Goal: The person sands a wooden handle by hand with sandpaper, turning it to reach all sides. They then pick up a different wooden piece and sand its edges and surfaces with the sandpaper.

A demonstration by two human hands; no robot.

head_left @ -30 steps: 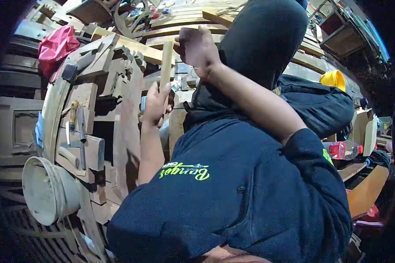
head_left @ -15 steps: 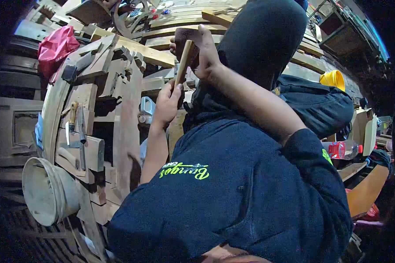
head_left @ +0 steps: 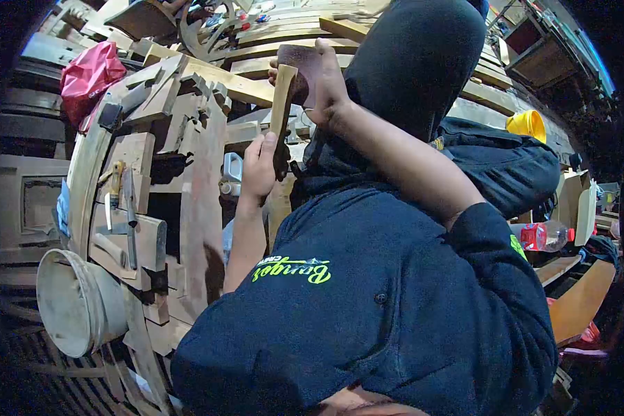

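Note:
My left hand (head_left: 260,166) is closed round the lower part of a pale, slim wooden piece (head_left: 282,100), thumb lying along it. The piece stands nearly upright in the view, its upper end flared and overlapping a dark brown sheet that looks like sandpaper (head_left: 304,61). That sheet lies across the palm of my right hand (head_left: 329,87), with the thumb at one edge and fingertips curling round the far edge. Both hands are in front of my bent, dark-trousered knee (head_left: 423,55).
On the wooden bench to the left lie a knife-like tool (head_left: 129,208), a brush (head_left: 114,184) and wood blocks (head_left: 145,239). A white bucket (head_left: 66,305) and pink bag (head_left: 93,73) flank it. A blue jug (head_left: 232,170), yellow container (head_left: 527,125) and plastic bottle (head_left: 551,236) are nearby.
The wooden piece has turned to show a broader face, and its upper end has moved slightly left against the sheet. My left hand has shifted a little with it; my right hand stays nearly still.

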